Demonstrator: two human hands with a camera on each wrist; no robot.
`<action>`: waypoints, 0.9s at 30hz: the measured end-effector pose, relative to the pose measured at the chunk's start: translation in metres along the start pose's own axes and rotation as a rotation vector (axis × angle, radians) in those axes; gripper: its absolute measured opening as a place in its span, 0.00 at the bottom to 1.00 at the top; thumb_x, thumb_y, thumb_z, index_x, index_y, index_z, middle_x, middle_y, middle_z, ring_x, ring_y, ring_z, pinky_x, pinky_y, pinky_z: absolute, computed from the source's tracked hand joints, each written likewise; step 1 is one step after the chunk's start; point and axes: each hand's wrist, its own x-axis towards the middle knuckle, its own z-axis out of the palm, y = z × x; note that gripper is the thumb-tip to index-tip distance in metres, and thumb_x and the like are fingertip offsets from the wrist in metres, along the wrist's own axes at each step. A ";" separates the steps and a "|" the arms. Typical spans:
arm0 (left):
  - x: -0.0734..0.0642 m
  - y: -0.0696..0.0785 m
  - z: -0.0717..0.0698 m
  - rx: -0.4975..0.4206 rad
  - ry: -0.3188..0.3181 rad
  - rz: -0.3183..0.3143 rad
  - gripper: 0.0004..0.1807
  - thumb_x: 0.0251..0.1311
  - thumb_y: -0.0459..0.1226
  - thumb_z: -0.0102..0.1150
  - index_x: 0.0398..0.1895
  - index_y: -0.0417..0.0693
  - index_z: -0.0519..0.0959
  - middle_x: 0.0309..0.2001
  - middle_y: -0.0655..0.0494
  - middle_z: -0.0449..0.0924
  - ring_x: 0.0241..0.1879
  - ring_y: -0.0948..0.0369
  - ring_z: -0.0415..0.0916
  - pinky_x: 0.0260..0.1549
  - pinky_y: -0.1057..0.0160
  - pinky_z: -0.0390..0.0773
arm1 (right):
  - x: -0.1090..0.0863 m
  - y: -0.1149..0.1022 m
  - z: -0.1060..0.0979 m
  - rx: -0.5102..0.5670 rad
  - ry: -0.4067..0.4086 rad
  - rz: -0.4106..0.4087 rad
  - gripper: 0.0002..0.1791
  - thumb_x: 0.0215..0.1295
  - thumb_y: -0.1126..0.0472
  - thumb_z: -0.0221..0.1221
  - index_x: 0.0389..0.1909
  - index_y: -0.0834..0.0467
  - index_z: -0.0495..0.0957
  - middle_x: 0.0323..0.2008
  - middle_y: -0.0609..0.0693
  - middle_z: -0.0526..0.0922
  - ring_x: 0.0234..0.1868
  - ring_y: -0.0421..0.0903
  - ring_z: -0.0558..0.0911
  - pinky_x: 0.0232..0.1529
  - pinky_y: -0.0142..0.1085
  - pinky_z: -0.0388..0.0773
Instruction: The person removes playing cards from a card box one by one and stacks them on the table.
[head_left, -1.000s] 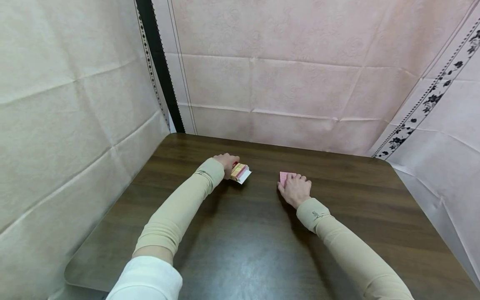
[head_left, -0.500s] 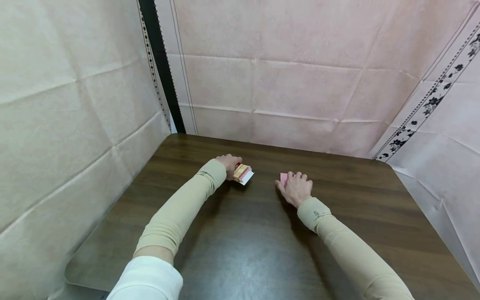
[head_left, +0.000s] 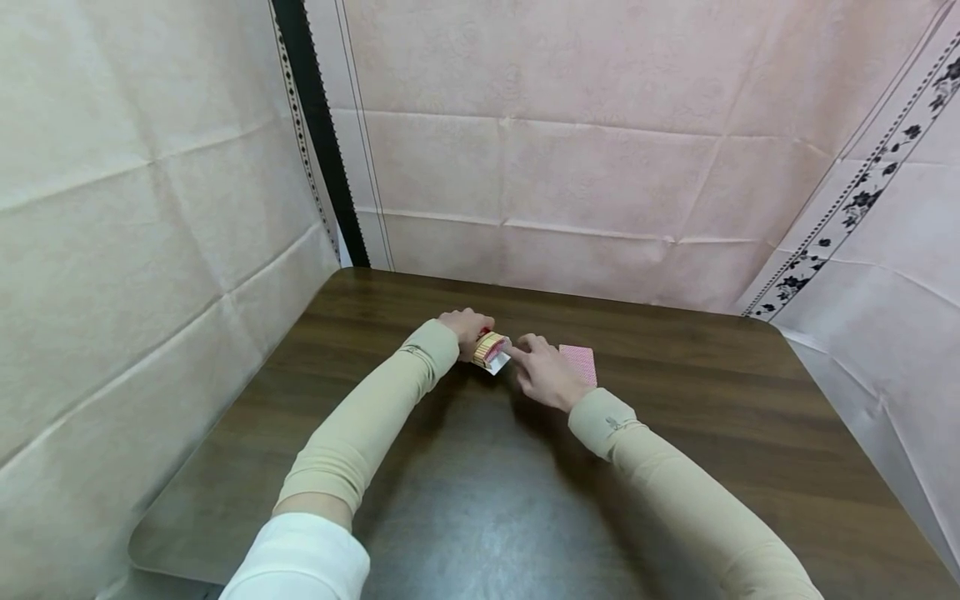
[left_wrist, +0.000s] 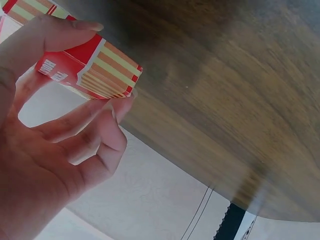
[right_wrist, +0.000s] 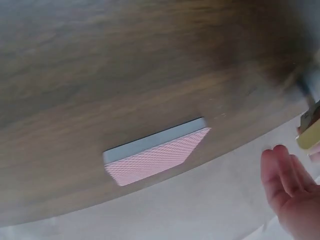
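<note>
The left hand (head_left: 462, 327) pinches the striped box (left_wrist: 111, 70) over the table (head_left: 720, 400); the right hand (head_left: 551, 375), fingers (right_wrist: 271, 175) extended, is near the box's open end, contact unclear; the pink deck (right_wrist: 155, 159) lies beside

Box (left_wrist: 96, 66) red w/ ylw/orng stripes, deck (right_wrist: 156, 159) pink-patt., tbl (head_left: 720, 392) brn.

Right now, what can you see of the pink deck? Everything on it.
The pink deck looks like a squared-up stack of playing cards: a rectangular top face with a fine pink-and-white pattern, and a plain grayish side edge, card or paper by its look. It lies flat on the brown table, toward the far edge, just right of the right hand, which partly covers it in the head view. The right wrist view shows the fingers apart from it; only the table visibly touches it.
</note>
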 end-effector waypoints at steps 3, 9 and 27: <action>0.001 0.003 0.001 0.011 0.009 0.002 0.27 0.45 0.29 0.68 0.50 0.57 0.72 0.44 0.50 0.75 0.40 0.53 0.72 0.33 0.57 0.73 | 0.004 -0.005 0.003 -0.020 -0.070 0.027 0.29 0.63 0.63 0.53 0.66 0.47 0.69 0.63 0.62 0.67 0.60 0.59 0.71 0.58 0.55 0.72; 0.005 0.010 0.002 0.047 -0.013 0.034 0.30 0.44 0.29 0.69 0.51 0.58 0.72 0.48 0.51 0.76 0.41 0.54 0.71 0.36 0.55 0.74 | 0.012 -0.009 0.010 -0.030 -0.153 0.035 0.27 0.57 0.66 0.54 0.60 0.52 0.72 0.70 0.68 0.55 0.64 0.65 0.66 0.58 0.58 0.70; 0.002 0.008 0.002 0.020 -0.025 -0.050 0.31 0.50 0.32 0.67 0.57 0.59 0.68 0.52 0.49 0.73 0.45 0.53 0.70 0.42 0.54 0.73 | 0.007 -0.006 0.006 0.048 -0.060 0.043 0.23 0.60 0.57 0.60 0.57 0.53 0.77 0.68 0.65 0.62 0.63 0.61 0.69 0.61 0.55 0.69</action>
